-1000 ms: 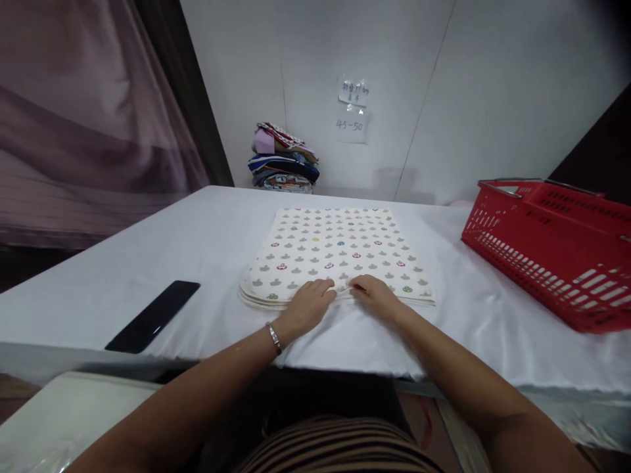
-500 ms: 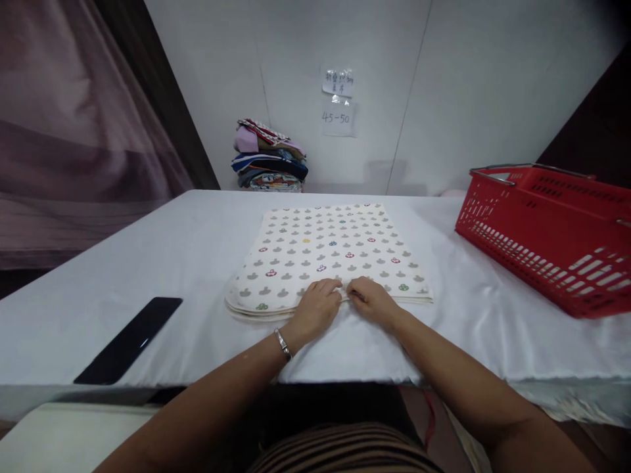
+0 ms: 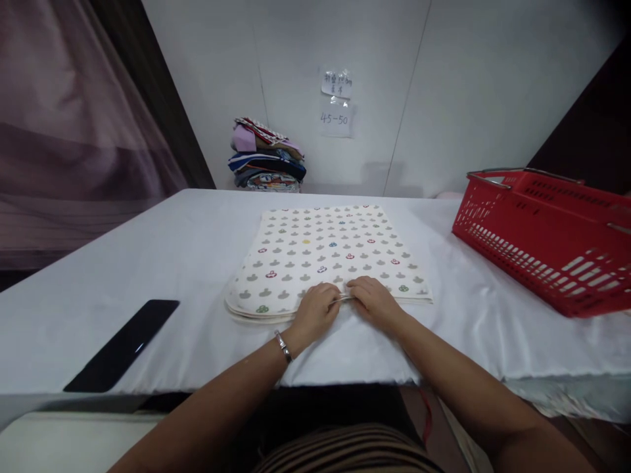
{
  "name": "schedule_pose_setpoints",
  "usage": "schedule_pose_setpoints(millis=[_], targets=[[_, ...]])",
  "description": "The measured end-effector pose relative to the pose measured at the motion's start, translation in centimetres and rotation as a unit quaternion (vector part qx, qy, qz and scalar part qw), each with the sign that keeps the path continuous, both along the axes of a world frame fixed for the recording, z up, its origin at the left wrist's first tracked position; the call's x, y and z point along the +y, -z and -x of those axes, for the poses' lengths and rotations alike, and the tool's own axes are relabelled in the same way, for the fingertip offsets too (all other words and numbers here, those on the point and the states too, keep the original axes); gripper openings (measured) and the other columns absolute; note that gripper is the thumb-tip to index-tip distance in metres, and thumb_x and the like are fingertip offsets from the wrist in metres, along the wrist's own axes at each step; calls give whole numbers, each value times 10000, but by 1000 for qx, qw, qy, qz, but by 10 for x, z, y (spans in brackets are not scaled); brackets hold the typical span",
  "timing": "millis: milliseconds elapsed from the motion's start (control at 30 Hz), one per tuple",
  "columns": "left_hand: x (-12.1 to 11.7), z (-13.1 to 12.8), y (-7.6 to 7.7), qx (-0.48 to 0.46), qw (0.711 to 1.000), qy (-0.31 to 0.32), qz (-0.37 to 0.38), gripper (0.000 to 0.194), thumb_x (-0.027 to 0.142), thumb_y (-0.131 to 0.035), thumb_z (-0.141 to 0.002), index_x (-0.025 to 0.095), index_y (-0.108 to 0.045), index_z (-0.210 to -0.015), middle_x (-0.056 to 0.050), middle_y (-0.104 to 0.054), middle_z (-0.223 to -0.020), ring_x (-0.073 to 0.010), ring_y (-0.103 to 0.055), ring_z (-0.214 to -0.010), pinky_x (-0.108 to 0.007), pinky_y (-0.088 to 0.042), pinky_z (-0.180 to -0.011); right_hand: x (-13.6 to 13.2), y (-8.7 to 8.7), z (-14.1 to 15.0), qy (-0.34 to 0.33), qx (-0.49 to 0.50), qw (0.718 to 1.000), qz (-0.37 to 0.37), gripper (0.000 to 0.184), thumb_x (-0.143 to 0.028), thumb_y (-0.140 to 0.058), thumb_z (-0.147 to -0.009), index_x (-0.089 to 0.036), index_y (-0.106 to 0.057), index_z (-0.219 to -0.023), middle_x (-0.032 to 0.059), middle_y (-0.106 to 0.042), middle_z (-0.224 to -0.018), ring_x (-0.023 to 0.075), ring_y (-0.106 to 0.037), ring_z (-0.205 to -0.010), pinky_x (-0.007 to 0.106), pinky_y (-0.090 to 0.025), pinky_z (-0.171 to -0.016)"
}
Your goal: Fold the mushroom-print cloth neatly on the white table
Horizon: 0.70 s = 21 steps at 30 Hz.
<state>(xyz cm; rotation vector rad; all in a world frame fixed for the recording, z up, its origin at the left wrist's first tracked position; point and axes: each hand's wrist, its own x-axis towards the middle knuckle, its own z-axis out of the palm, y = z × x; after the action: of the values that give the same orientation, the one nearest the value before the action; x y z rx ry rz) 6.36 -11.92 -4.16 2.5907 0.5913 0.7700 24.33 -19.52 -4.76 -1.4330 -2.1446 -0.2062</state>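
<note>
The folded white cotton-like cloth printed with grey and coloured mushroom-like motifs (image 3: 320,246) lies flat on the white-draped table (image 3: 197,256), its far side close to the table's far edge and its layered near side set in from the table's near edge. The left hand (image 3: 318,310) pinches the thin layers midway along that near side, thumb and fingers close together; the right hand (image 3: 375,303) rests its fingers on the same edge just beside it, but whether it clasps the fabric cannot be told. The cloth looks light, soft and limp, in no danger of breaking, though its loose layers could slip over one another or over the satiny table cover and crease. A hold spread wide, at both near corners with every layer between thumb and fingers, should keep it squarer than a pinch at the middle, where the sides would likely droop.
</note>
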Motion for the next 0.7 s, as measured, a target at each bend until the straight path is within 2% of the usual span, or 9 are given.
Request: schedule_pose_setpoints(millis=[133, 333, 500, 700], targets=[[0, 1, 1, -5, 1000, -3, -2, 94, 108, -499, -795, 196, -531, -791, -10, -600, -862, -161, -524, -848, -312, -410, -747, -1, -1, 1, 7, -19, 999, -41, 145, -97, -439, -853, -180, -557, -849, 93, -600, -1123, 217, -500, -1002, 364, -425, -805], [0, 0, 3, -15, 1000, -7, -18, 81, 120, -506, -804, 193, -537, -787, -8, -598, -853, -155, -527, -847, -307, -423, -750, -2, -3, 4, 15, -31, 999, -17, 165, -123, -443, -872, -184, -591, -912, 93, -589, -1150, 225, -495, -1043, 376, -427, -830], [0, 0, 4, -15, 999, -7, -42, 88, 122, -506, -814, 189, -549, -776, -18, -607, -867, -159, -531, -852, -310, -430, -753, 0, 1, 2, 19, -43, 999, -4, 182, -140, -459, -880, -202, -608, -963, 93, -579, -1173, 228, -481, -1077, 388, -419, -843], [-1, 1, 6, 39, 991, 0, -130, 108, 143, -486, -853, 178, -560, -784, -31, -602, -863, -170, -522, -843, -326, -419, -746, -9, 3, -4, 45, -61, 997, -8, 141, -143, -475, -879, -183, -604, -837, 98, -571, -1166, 244, -453, -1098, 388, -398, -841]])
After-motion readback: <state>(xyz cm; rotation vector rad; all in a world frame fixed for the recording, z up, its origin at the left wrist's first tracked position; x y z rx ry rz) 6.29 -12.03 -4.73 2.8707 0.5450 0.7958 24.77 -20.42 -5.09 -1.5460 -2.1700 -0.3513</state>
